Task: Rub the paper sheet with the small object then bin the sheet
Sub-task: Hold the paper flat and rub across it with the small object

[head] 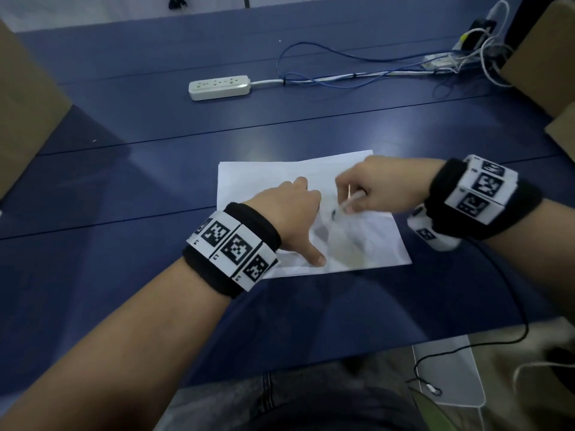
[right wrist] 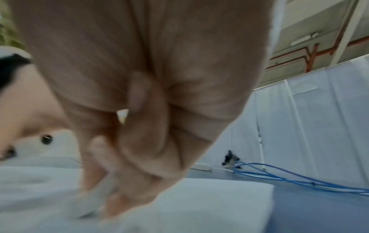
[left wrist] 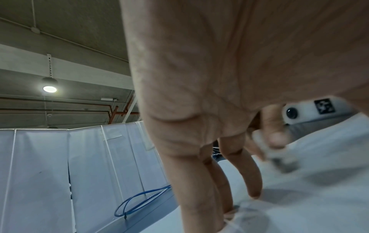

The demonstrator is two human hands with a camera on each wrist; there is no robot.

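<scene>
Rubbing under way: right hand [head: 370,188] pinches small object [head: 348,203] on paper sheet [head: 249,178], left hand [head: 289,213] pressing flat-fingered; binning remains.

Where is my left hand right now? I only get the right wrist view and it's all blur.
Observer: Your left hand lies on the paper sheet, fingers spread, pinning it to the blue table.
Operator: And what's in my right hand?
Observer: Your right hand pinches a small whitish object, its lower end on the sheet.
Operator: Any marks on the paper?
Observer: Faint grey smudges near the sheet's near edge, by your left thumb.
Operator: Can you see a bin?
Observer: No view shows one clearly.
</scene>
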